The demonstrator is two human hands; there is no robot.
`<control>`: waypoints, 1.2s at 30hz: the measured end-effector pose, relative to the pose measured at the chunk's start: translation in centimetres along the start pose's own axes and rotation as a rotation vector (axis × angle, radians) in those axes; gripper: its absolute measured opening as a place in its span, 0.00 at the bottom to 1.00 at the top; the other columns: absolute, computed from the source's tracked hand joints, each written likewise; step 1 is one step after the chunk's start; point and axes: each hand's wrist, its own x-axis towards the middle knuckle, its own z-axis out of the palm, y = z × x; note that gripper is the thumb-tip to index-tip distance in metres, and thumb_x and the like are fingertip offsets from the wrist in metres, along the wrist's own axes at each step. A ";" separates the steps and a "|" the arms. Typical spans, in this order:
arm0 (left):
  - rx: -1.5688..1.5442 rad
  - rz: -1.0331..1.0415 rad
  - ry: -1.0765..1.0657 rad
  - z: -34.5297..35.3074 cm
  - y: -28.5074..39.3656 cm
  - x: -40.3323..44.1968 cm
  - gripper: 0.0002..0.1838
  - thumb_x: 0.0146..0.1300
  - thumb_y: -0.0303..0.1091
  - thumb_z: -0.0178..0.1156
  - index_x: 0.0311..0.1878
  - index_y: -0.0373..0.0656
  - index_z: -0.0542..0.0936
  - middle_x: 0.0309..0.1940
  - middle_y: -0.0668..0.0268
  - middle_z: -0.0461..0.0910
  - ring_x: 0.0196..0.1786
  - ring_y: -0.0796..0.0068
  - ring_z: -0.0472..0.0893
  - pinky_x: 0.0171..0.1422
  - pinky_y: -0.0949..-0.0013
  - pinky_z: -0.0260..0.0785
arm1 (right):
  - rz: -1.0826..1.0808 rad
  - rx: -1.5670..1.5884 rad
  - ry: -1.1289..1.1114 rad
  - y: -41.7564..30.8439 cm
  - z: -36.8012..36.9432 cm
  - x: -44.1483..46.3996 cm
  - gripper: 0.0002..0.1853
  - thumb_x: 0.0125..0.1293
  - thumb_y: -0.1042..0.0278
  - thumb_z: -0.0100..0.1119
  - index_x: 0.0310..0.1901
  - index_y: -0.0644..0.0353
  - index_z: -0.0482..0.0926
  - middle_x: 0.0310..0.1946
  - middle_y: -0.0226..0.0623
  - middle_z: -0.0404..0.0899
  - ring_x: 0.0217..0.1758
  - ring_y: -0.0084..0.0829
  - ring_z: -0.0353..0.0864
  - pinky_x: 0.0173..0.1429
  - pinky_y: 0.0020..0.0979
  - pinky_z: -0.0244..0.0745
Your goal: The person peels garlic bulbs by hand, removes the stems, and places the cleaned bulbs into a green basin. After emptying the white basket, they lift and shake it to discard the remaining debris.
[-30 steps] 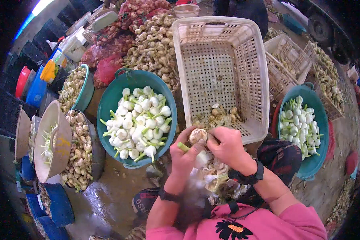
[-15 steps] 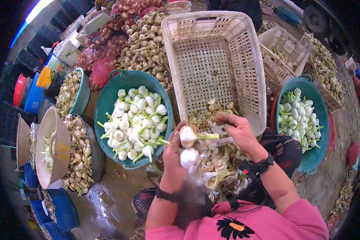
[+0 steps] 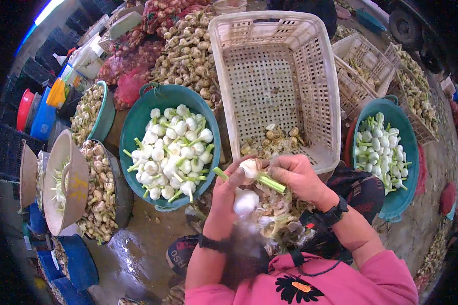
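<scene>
My left hand [image 3: 226, 190] is closed around a garlic bulb [image 3: 250, 169] whose green stem points right. A second, clean white bulb [image 3: 246, 202] is also in that hand, lower in the palm, and a green stem sticks out at its left. Thumb and fingers of my right hand [image 3: 296, 175] pinch the upper bulb's skin at its right side. Loose peeled skins [image 3: 285, 218] lie below the hands. Left of them, a green basin [image 3: 215, 152] holds white bulbs with trimmed stems. Beyond the hands stands a pale plastic crate [image 3: 332, 101] with some unpeeled garlic and scraps.
Another green basin [image 3: 414, 168] of white bulbs stands at the right. Unpeeled garlic [image 3: 185, 61] is heaped behind, beside red net sacks [image 3: 137, 58]. At the left are a tub of unpeeled garlic [image 3: 101, 198], a tilted beige basin [image 3: 56, 203] and blue containers [image 3: 79, 262].
The upper bulb's stem has tilted downward to the right. My right hand has come back left from beside the crate and now touches the bulb.
</scene>
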 end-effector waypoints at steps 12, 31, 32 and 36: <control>1.220 0.734 0.019 -0.6 -1.3 0.0 0.14 0.60 0.29 0.59 0.49 0.35 0.76 0.35 0.64 0.79 0.33 0.76 0.78 0.39 0.74 0.72 | 0.005 0.122 0.157 -0.3 1.5 -0.9 0.10 0.64 0.67 0.53 0.33 0.66 0.77 0.22 0.27 0.74 0.23 0.17 0.70 0.25 0.23 0.67; 0.154 0.083 0.106 -1.2 -1.4 0.1 0.11 0.55 0.18 0.55 0.43 0.31 0.77 0.33 0.58 0.81 0.30 0.72 0.81 0.35 0.71 0.76 | 0.218 0.430 0.065 0.8 0.2 -0.8 0.24 0.60 0.69 0.55 0.58 0.68 0.67 0.48 0.36 0.76 0.44 0.25 0.79 0.48 0.28 0.75; 0.077 0.045 0.098 -1.2 -1.3 0.0 0.11 0.55 0.18 0.55 0.42 0.31 0.77 0.33 0.59 0.81 0.31 0.73 0.81 0.35 0.71 0.76 | 0.276 0.643 0.088 1.1 0.6 -0.9 0.25 0.59 0.69 0.57 0.58 0.68 0.68 0.48 0.37 0.76 0.45 0.25 0.79 0.48 0.28 0.75; 0.144 0.050 0.153 -2.1 -2.4 0.4 0.08 0.56 0.21 0.57 0.40 0.32 0.78 0.32 0.61 0.81 0.30 0.75 0.81 0.35 0.72 0.76 | 0.254 0.535 0.091 1.8 0.7 -0.9 0.24 0.58 0.68 0.60 0.55 0.68 0.70 0.49 0.39 0.76 0.49 0.30 0.77 0.50 0.30 0.75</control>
